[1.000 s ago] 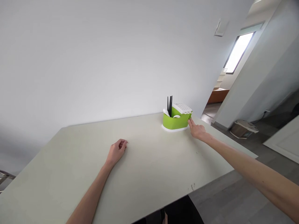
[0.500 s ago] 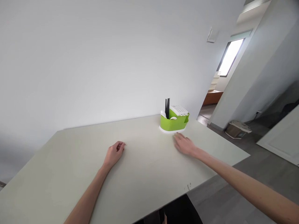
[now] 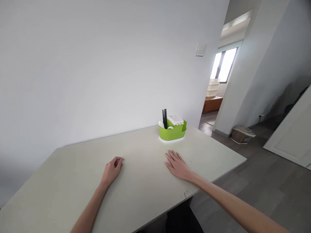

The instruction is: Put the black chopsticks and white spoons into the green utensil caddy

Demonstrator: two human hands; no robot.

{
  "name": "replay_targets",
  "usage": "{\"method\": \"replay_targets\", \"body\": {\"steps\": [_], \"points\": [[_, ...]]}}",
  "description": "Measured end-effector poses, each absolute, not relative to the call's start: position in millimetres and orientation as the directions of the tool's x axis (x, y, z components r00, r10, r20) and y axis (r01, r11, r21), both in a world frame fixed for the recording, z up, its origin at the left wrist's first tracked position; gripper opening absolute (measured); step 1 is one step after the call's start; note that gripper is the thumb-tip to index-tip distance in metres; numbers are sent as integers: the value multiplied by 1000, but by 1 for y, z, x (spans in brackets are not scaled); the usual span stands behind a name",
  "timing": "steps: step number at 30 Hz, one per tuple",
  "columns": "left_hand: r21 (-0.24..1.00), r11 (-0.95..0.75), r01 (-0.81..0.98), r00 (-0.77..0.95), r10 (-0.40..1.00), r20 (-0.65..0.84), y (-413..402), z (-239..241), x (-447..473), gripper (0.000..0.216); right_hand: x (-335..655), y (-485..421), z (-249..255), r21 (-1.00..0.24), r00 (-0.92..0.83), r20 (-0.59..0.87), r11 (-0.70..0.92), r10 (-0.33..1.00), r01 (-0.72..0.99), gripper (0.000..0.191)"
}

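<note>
My left hand (image 3: 112,168) rests on its side on the pale tabletop (image 3: 138,181), fingers curled in and thumb against them. Nothing shows in its grasp. My right hand (image 3: 178,165) lies palm down with fingers spread, holding nothing. Just beyond its fingertips stands a green utensil holder (image 3: 172,134) on a white base, apart from the hand. Black chopsticks (image 3: 165,119) rise from the holder's left part, beside a white spoon (image 3: 161,124). Across its right part sits a white slotted lid (image 3: 176,119).
A white wall (image 3: 109,71) runs along the table's far edge. Small dark marks (image 3: 185,194) show near the front edge. On the floor to the right, a brown-and-white bin (image 3: 241,134) stands near a white door (image 3: 290,132). A doorway opens towards a window.
My right hand has drawn back from the holder's base and now lies flat with fingers spread. The left hand keeps its curled pose. The camera view has shifted.
</note>
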State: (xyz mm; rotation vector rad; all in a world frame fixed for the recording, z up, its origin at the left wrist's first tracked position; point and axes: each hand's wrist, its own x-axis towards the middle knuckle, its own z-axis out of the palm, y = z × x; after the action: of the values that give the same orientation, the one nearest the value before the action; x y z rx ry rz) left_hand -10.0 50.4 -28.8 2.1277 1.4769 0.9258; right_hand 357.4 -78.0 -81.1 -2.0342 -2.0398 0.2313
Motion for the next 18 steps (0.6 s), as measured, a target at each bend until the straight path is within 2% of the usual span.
{"method": "replay_targets", "body": {"steps": [12, 18], "points": [[593, -375, 713, 259, 926, 274, 1, -25, -19, 47, 357, -97, -84, -327, -43, 94, 72, 995, 942, 76], [411, -438, 800, 280, 877, 392, -15, -38, -48, 48, 362, -110, -85, -350, -59, 119, 97, 991, 931, 73]]}}
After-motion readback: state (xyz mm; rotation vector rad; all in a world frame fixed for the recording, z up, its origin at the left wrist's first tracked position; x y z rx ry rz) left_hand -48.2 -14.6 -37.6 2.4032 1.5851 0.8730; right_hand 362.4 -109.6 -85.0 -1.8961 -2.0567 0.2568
